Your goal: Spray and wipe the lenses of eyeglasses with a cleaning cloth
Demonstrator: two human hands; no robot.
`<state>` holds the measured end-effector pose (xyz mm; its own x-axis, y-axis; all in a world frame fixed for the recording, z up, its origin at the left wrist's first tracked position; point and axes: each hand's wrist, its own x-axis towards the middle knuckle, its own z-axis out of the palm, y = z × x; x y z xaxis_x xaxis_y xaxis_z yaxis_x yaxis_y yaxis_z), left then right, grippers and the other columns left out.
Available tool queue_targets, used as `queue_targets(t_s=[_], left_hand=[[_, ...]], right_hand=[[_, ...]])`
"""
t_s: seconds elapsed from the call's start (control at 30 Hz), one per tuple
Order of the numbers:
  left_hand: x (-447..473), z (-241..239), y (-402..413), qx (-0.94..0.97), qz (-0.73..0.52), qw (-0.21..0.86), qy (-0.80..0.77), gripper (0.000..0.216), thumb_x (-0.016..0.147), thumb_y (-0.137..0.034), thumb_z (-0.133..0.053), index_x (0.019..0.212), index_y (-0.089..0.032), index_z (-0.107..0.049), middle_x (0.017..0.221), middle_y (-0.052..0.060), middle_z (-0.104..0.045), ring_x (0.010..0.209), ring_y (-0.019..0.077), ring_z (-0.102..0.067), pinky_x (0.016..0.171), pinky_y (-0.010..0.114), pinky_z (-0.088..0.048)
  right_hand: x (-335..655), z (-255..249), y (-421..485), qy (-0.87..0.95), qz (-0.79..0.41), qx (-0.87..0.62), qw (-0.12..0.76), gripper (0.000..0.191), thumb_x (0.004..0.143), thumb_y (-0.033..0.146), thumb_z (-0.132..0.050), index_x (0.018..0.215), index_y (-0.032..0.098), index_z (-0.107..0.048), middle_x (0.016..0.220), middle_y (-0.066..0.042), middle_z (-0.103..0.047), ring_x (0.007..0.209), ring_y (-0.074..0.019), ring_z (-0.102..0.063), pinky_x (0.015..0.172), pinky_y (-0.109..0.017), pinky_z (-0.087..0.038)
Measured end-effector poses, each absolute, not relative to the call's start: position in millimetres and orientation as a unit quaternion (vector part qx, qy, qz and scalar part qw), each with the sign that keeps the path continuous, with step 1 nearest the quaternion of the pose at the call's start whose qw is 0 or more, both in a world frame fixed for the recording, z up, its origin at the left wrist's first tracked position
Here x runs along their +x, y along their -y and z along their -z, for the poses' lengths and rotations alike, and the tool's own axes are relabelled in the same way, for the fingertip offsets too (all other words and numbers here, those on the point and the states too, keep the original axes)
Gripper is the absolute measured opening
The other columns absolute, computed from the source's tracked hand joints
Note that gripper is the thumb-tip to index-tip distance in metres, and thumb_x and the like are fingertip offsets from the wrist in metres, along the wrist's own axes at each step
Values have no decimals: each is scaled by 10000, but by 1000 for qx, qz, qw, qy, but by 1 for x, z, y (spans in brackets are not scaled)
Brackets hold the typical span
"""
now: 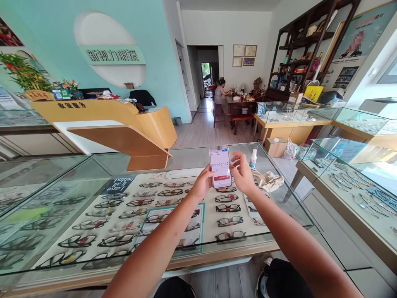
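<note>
My left hand [202, 183] is wrapped round the lower left side of a smartphone [221, 169], held upright over the glass counter. Its lit screen reads 00:00:00 above a red button. At the phone's right edge, my right hand [242, 171] has its fingers bent and apart, with nothing seen in them; I cannot tell whether the thumb touches the phone. Behind that hand, a small white spray bottle [253, 158] stands on the counter, and a crumpled beige cloth [270, 181] lies to its right. Under the glass are rows of eyeglasses [230, 221].
The glass display counter [149, 161] spans the front. More glass cases [356, 182] stand at the right. A wooden reception desk [158, 124] is at the left. Far back, a person [221, 96] sits at a dark table [237, 100]. A cardboard box [276, 147] and plastic bags are on the floor.
</note>
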<state>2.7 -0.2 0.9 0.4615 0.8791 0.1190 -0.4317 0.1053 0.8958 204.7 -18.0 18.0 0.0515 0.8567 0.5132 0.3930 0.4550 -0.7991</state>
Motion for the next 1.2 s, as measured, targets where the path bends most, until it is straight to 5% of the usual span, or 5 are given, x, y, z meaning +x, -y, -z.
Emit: queue_targets(t_s=[0.37, 0.5, 0.73, 1.2], left_hand=[[29, -21, 46, 477, -469, 709, -223, 614, 837, -437, -798, 1384, -195, -658, 1221, 121, -790, 977, 337, -784, 754, 434, -660], [52, -30, 95, 476, -449, 733, -184, 641, 883, -475, -780, 1450, -206, -646, 1287, 132, -779, 1081, 358, -772, 830, 451, -647], [120, -44, 174, 468, -441, 754, -133, 666, 870, -460, -787, 1470, -201, -654, 1348, 128, -771, 1282, 380, -711, 1060, 490, -585], [226, -31, 260, 446, -347, 823, -57, 634, 888, -489, -781, 1433, -186, -663, 1416, 138, -738, 1426, 401, -618, 1168, 521, -518]], right_hand=[[214, 8, 144, 631, -111, -527, 558, 470, 994, 388, -620, 1416, 239, -476, 1247, -105, -629, 1002, -258, -668, 905, -480, -589], [226, 3, 193, 616, -52, -529, 582, 482, 996, 389, -642, 1426, 238, -484, 1261, -122, -609, 1056, -283, -659, 935, -507, -599], [235, -13, 259, 565, 26, -600, 566, 827, 937, 422, -760, 1621, 196, -355, 1420, -200, -550, 1311, -377, -584, 1085, -605, -559], [307, -5, 348, 431, 108, -714, 541, 835, 915, 444, -773, 1616, 239, -369, 1429, -211, -557, 1306, -430, -570, 1081, -662, -506]])
